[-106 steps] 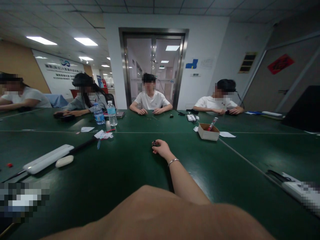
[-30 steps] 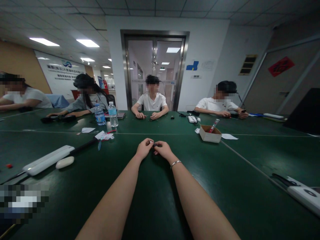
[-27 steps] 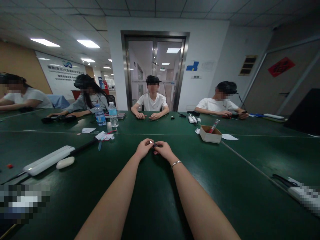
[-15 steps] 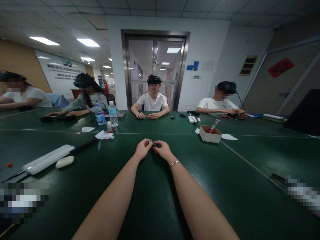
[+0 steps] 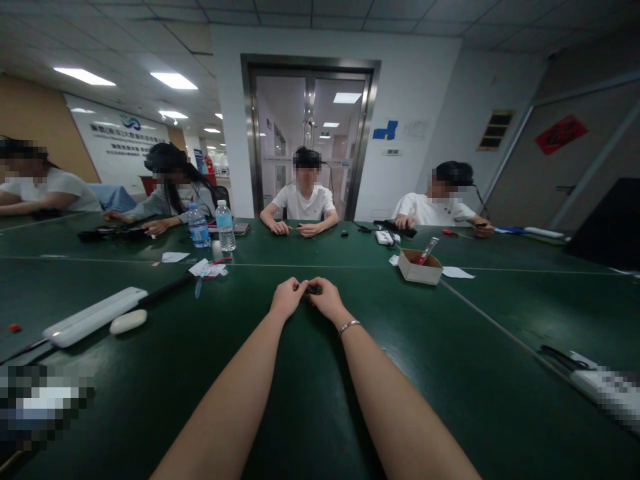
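Both of my forearms reach forward over the green table (image 5: 310, 413), and the hands meet near its middle. A small dark object (image 5: 313, 289) sits between my fingertips, too small and too covered to name. My right hand (image 5: 327, 301), with a silver bracelet (image 5: 349, 327) at its wrist, pinches this object between thumb and fingers. From the other side my left hand (image 5: 287, 298) has its thumb and fingers pressed together at the object's left end. Whatever those left fingers hold is hidden.
An open box (image 5: 420, 272) holding a red-and-silver item stands ahead to the right. Left lie a long white device (image 5: 95, 317), a white oval item (image 5: 129, 323) and paper scraps. Two water bottles (image 5: 225, 227) stand farther back. Several people sit across the table.
The left fingers have closed in toward the dark object, and the silvery bit seen at them is now hidden. Across the table at right, a person's hand has moved onto a black item.
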Demonstrator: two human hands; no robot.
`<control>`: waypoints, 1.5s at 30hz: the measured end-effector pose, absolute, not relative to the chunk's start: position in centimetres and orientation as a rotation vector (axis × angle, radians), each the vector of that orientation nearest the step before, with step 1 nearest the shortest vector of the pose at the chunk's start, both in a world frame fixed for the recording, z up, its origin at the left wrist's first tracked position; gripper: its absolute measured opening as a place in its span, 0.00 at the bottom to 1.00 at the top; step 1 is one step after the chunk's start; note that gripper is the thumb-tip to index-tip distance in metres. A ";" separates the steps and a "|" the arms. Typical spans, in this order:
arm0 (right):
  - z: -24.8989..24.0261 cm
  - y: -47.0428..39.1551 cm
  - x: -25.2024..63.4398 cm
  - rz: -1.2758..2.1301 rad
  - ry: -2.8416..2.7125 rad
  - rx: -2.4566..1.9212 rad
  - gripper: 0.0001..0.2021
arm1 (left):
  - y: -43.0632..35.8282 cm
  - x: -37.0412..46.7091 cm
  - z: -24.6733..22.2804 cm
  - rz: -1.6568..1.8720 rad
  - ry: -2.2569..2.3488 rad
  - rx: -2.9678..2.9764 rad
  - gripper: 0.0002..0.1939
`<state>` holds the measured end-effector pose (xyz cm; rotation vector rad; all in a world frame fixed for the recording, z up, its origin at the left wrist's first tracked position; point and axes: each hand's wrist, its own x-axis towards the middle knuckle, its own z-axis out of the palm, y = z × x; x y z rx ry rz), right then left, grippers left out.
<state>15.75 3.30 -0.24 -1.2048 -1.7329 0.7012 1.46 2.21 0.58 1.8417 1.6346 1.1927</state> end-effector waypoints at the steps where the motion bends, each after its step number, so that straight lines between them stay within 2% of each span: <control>1: -0.2 3.3 15.8 0.682 -1.742 -1.193 0.14 | 2.1 1.5 0.7 1.180 1.644 1.843 0.21; 9: -0.1 3.3 15.7 0.535 -1.796 -1.155 0.11 | 2.0 1.6 0.9 1.114 1.679 1.902 0.25; 18: -0.3 3.5 15.8 0.613 -1.745 -1.214 0.12 | 3.0 1.0 0.0 1.168 1.467 1.881 0.14; 24: -0.2 3.5 15.7 0.798 -1.683 -1.206 0.11 | 3.3 1.0 -0.3 1.258 1.239 1.757 0.08; 31: -0.3 3.8 15.7 0.990 -1.594 -1.144 0.12 | 2.6 1.2 0.4 1.300 1.160 1.759 0.09; 38: -0.1 3.5 15.6 0.921 -1.622 -1.181 0.11 | 3.3 0.9 -0.1 1.240 1.347 1.769 0.10; 45: -0.1 3.3 15.6 0.809 -1.692 -1.194 0.12 | 3.1 0.8 0.2 1.155 1.498 1.787 0.19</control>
